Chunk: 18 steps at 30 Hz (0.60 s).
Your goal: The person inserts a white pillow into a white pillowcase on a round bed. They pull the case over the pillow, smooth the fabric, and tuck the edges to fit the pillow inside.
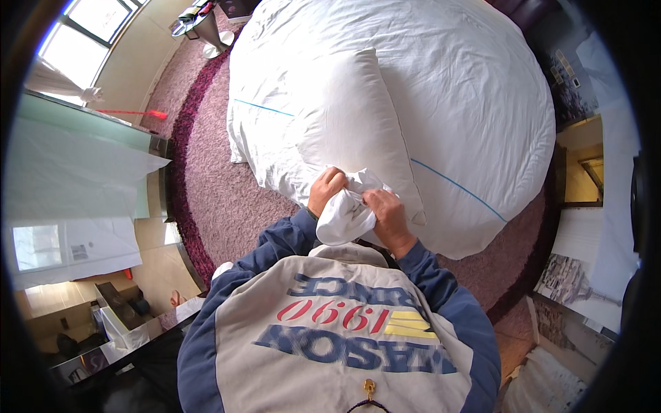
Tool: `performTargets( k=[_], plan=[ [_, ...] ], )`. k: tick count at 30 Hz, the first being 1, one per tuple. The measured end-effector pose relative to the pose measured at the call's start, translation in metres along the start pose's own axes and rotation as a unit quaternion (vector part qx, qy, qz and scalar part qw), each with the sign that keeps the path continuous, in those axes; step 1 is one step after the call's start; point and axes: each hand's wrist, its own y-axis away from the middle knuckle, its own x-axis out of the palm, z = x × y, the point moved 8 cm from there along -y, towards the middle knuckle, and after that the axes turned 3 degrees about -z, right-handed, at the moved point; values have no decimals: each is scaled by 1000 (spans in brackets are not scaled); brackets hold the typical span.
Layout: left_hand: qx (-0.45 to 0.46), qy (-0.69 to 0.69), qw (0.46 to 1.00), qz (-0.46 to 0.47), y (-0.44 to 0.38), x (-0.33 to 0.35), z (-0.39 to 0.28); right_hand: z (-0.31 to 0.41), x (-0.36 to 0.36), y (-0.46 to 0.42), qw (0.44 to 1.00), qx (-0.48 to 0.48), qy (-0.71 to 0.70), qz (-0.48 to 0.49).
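A white pillow [346, 108] lies lengthwise before me on a bed covered with a wrinkled white sheet [465, 113]. At the pillow's near end, my left hand [328, 189] grips bunched white cloth [343, 217], which looks like a pillowcase. My right hand [387, 214] pinches the same cloth on its other side, close to the pillow's near right corner. The cloth hangs in loose folds between both hands and drapes towards my body. Whether the pillow's end is inside the cloth is hidden by the folds. Some fingertips are tucked out of sight in it.
A pinkish shag rug [217, 206] with a dark purple band surrounds the bed. A silver stand [206, 33] holding items is at the far left. A glass-topped table [77, 170] with white sheeting lies left. An open yellow-lined cabinet [581, 170] stands right.
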Motion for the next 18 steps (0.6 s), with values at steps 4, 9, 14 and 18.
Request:
performTargets(
  k=[4, 9, 14, 18],
  plan=[
    [-21, 26, 998, -53, -9, -16, 1, -19, -12, 0, 996, 40, 20, -71],
    [-70, -87, 961, -252, -9, -87, 0, -68, -91, 17, 951, 132, 108, -258],
    [-48, -142, 962, -227, -22, -86, -23, -71, -116, 13, 927, 153, 111, -325],
    [-133, -207, 951, -188, -25, -83, 18, -121, -74, 35, 945, 175, 182, -210]
  ],
)
